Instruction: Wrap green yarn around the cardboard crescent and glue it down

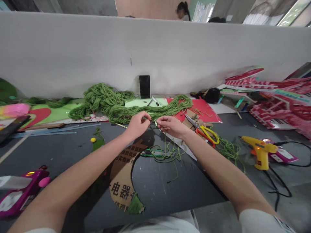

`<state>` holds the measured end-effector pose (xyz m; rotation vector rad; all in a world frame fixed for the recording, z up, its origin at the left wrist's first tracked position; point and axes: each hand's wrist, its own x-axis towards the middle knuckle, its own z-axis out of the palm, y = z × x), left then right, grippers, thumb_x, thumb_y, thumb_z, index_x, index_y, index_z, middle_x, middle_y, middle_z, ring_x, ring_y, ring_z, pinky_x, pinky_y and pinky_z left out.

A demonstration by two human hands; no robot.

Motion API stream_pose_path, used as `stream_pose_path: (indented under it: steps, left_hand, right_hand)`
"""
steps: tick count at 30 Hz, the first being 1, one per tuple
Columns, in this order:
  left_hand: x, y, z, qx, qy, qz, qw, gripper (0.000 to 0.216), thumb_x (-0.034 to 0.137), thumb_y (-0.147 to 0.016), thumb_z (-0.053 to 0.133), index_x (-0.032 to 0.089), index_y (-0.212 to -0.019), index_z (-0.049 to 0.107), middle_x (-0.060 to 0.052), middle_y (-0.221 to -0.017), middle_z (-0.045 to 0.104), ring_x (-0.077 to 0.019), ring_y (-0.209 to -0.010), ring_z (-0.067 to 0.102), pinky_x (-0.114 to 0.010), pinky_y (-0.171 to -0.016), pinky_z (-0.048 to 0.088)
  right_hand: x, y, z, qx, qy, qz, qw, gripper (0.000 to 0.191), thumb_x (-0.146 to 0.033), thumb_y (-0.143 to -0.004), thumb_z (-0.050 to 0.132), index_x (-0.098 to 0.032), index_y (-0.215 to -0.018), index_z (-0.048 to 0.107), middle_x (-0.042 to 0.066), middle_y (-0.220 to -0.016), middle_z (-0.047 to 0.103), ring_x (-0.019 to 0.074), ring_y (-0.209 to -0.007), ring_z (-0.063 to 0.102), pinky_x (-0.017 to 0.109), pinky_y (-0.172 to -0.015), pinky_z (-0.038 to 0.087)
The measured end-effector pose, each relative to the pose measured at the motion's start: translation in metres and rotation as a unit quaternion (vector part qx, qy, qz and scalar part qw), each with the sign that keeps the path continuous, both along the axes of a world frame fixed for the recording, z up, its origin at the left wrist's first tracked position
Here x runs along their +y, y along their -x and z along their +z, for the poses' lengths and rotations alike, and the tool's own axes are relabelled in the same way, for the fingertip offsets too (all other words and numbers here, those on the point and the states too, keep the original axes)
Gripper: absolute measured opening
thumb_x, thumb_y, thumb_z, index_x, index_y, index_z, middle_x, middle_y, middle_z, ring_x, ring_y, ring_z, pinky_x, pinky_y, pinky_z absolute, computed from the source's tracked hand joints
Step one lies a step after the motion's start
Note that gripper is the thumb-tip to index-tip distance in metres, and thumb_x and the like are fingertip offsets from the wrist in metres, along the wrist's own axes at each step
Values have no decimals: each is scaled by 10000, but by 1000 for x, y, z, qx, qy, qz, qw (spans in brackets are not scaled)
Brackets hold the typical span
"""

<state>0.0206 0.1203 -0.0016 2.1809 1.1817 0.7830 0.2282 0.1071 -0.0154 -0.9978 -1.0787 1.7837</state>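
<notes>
My left hand (139, 124) is closed in a pinch over the middle of the table; whether yarn runs between its fingertips is too small to tell. Just to its right, my right hand (173, 126) pinches green yarn, and loose strands (167, 152) trail from it onto the dark tabletop. Behind both hands lies a long skein of green yarn (136, 113). A crescent-shaped cardboard piece (121, 181) rests below my left hand, its lower tip wrapped in green yarn (136, 204). Scissors (205, 132) with yellow and orange handles lie right of my right hand.
A yellow glue gun (261, 150) with a black cord stands on the right, near pink-and-red pieces (279, 100). A phone (144, 86) leans on the white partition (73, 51). At left are a purple device (23, 191) and green paper (63, 111). A person (184, 11) is beyond the partition.
</notes>
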Motion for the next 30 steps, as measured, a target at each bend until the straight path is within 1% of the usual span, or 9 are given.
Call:
stream_pose_path:
  steps: [4,8,16,18,20,23,26,28,30]
  left_hand:
    - [25,6,3,3,-39,-20,999,293,217,-884,497,169,-1118,667,-90,-1183,718,-173,-845,652,-288,-742,503]
    - [38,9,4,59,-30,-124,990,231,205,-849,574,190,-1002,747,-53,-1026,770,-183,-840,669,-298,-774,504]
    - [44,15,6,123,-56,-183,974,198,189,-836,585,193,-940,753,-68,-965,730,-209,-885,647,-329,-801,483]
    - [45,15,6,127,-64,-177,974,200,188,-853,569,191,-942,748,-75,-971,721,-214,-899,645,-337,-811,477]
    - [45,15,7,123,-66,-167,976,206,207,-880,560,192,-970,745,-71,-966,729,-211,-898,652,-336,-819,475]
    - [43,15,12,116,-63,-158,978,167,270,-885,601,199,-932,744,-48,-916,739,-196,-854,656,-310,-780,466]
    - [40,18,17,104,-68,-114,986,185,357,-883,632,200,-828,712,-26,-815,709,-176,-747,614,-295,-690,427]
    - [41,23,19,82,-77,-48,992,235,398,-900,611,196,-792,660,-11,-742,658,-163,-675,563,-293,-646,397]
    - [44,32,22,52,-91,25,994,235,395,-903,590,195,-779,596,5,-698,593,-152,-638,511,-291,-628,376]
  right_hand:
    - [-1,-1,-1,-12,-26,6,1000,381,-379,-640,931,-157,-831,687,11,-738,669,81,-640,545,236,-584,379]
    - [-1,-2,-2,-27,-49,20,998,379,-407,-667,908,-159,-857,693,13,-754,672,77,-616,519,240,-563,351]
    - [2,-4,-8,-95,-129,-21,987,370,-462,-734,813,-169,-902,663,28,-771,677,106,-617,537,268,-597,405]
    - [3,-2,-10,-176,-223,-83,955,308,-434,-795,738,-173,-940,662,60,-854,701,153,-705,598,322,-687,481]
    - [4,1,-12,-274,-339,-137,889,298,-362,-824,689,-172,-1054,670,121,-1067,724,232,-953,661,408,-876,516]
    - [7,8,-12,-363,-450,-107,809,460,-292,-825,681,-168,-1264,626,166,-1333,666,296,-1238,606,471,-1063,451]
    - [7,12,-10,-393,-443,-40,805,408,-319,-872,670,-165,-1248,639,111,-1077,749,241,-987,686,386,-909,503]
    - [4,9,-9,-408,-422,-22,810,272,-394,-923,638,-172,-1070,692,38,-815,712,171,-739,633,303,-740,470]
    - [0,-2,-9,-428,-412,-9,804,358,-483,-969,574,-175,-816,670,-2,-648,608,123,-598,511,270,-624,380]
